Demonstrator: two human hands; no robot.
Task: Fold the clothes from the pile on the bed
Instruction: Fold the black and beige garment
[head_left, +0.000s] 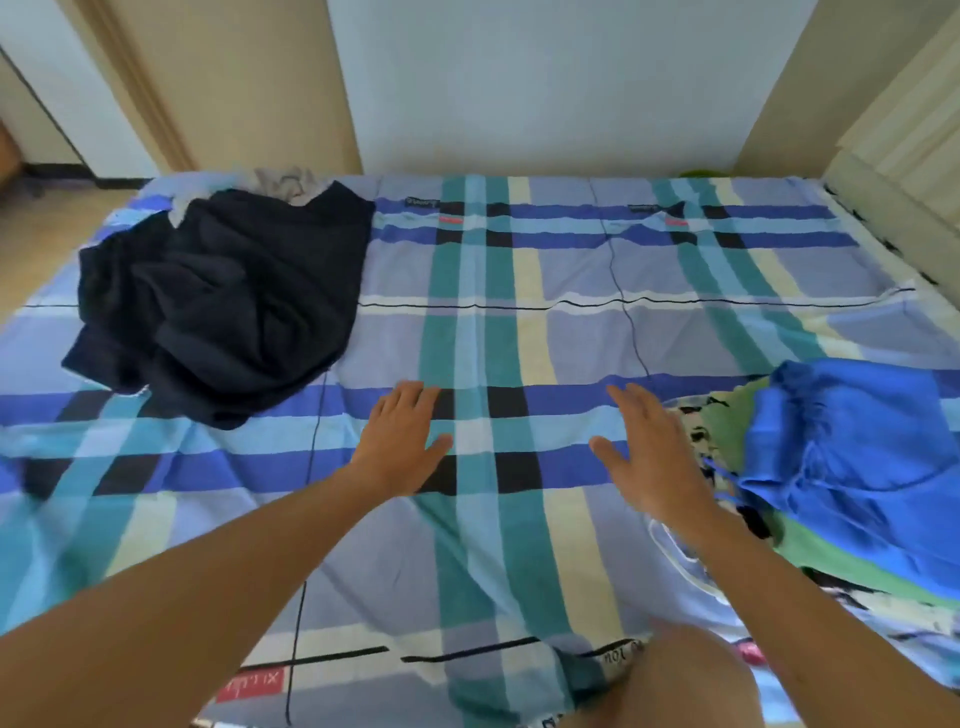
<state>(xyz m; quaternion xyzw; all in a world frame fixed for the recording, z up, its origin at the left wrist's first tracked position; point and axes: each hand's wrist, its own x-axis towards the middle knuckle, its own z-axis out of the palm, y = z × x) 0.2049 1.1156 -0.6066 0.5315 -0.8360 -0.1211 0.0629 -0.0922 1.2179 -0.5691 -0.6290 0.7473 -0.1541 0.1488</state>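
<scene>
A crumpled pile of dark navy clothes (223, 301) lies at the far left of the bed, with a pale grey garment (283, 183) showing behind it. At the right edge lies a bright blue garment (852, 457) on top of a green one (727, 431) and a black-and-white patterned piece (693, 423). My left hand (402, 441) is flat, fingers straight, over the bare middle of the checked sheet (519, 322). My right hand (652, 452) is spread open beside the blue heap, its edge close to the patterned piece. Neither hand holds anything.
The bed fills the view; a pale wall (545, 83) runs along its far side. A light wooden cabinet (904, 145) stands at the far right corner. Floor (47, 218) shows past the left edge. My knee (685, 680) is at the near edge.
</scene>
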